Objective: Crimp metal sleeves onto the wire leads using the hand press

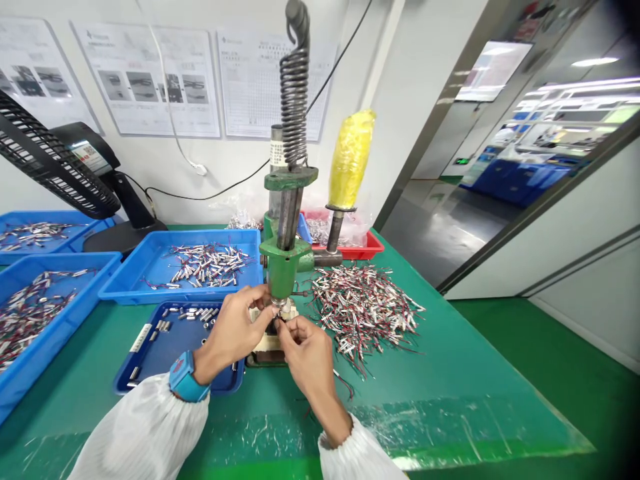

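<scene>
A green hand press (283, 273) with a coiled spring stands upright in front of me, its yellow-wrapped handle (351, 160) sticking up on the right. Under the press head, my left hand (239, 325) pinches with thumb and fingertips from the left side. From the right, my right hand (309, 351) pinches at the same spot, fingertips close to the left ones. Whatever sits between the fingers is too small and covered to name. Right of the press lies a big pile of small white parts with red and black wires (367, 307). A dark blue tray (165, 363) with small metal cylinders is beside my left wrist.
Light blue bins of wired parts stand at the left, one bin (145, 263) behind the dark tray. A black fan (125, 187) stands behind them. A red bin (370, 248) is behind the press. The green table's edge (530, 380) runs along the right.
</scene>
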The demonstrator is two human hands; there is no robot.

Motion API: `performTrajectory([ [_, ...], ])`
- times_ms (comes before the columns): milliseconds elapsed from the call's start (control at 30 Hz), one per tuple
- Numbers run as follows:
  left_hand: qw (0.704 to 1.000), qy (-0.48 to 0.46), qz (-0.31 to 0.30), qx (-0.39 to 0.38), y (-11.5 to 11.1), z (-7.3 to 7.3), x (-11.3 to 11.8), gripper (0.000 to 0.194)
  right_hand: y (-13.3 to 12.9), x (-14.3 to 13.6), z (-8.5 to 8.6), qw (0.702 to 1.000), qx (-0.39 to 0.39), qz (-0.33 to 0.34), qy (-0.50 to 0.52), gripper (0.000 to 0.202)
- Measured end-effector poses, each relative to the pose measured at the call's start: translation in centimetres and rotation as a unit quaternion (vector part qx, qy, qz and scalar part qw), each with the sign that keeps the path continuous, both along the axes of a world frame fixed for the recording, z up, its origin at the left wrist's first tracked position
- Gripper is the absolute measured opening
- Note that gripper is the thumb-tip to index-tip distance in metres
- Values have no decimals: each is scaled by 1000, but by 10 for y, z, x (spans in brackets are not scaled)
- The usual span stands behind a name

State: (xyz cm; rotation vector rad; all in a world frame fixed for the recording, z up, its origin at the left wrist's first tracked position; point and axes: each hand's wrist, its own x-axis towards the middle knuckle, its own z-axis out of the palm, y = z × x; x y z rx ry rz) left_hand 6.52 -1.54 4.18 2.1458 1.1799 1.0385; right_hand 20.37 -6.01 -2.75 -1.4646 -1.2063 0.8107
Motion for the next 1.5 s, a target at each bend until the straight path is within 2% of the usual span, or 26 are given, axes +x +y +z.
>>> performTrajectory([
  [100,1000,3,-1,2,-2,0,0,11,-1,7,6,999,-12,27,-23,43],
  [200,1000,-10,-5,-4,-5,-5,-2,15,-8,22,18,996,-13,57,-68,41],
  [233,1000,-20,-6,-4,-6,-8,-4,19,-11,29,25,996,-4,47,-77,39],
  [300,999,-46,-2,2,-7,-15,-7,29,-13,44,45,995,40,-18,-88,38],
  [367,998,-67,9,7,-8,-21,-10,34,-7,58,76,983,118,-101,-98,40],
  [433,997,-73,21,1,-9,-26,-12,31,11,67,121,962,201,-146,-111,43],
  [500,997,-69,28,-8,-9,-27,-14,25,37,70,174,953,248,-134,-114,47],
  [567,997,-67,33,-11,-9,-27,-14,23,61,68,224,959,237,-98,-117,42],
  [633,997,-69,37,-9,-9,-26,-13,23,72,58,256,970,201,-60,-121,30],
  [667,997,-70,40,-9,-9,-26,-13,22,70,51,262,969,209,-58,-116,25],
  [700,997,-72,41,-8,-9,-27,-13,22,63,42,263,966,232,-61,-101,23],
  [733,997,-73,40,-7,-9,-28,-13,22,52,34,259,948,290,-91,-89,20],
  [800,997,-74,30,-8,-10,-30,-13,23,27,23,243,894,413,-162,-55,10],
  [867,996,-81,27,-9,-9,-31,-13,25,10,23,229,875,442,-177,-90,9],
  [933,995,-91,35,-8,-9,-32,-12,25,7,33,224,892,412,-126,-138,17],
  [1033,995,-98,31,-10,-9,-32,-12,24,23,56,233,910,374,-51,-170,24],
  [1133,995,-99,19,-12,-9,-31,-11,23,52,70,243,912,355,-47,-201,23],
  [1233,994,-106,17,-7,-9,-28,-7,22,82,71,247,938,286,-27,-195,21],
  [1300,992,-122,21,-12,-7,-26,-4,18,96,69,246,947,271,-24,-174,18],
  [1400,988,-146,22,-45,-5,-22,3,14,102,65,241,940,303,-27,-158,15],
  [1500,970,-201,-1,-135,-5,-20,11,16,99,64,238,935,317,-21,-156,16],
])
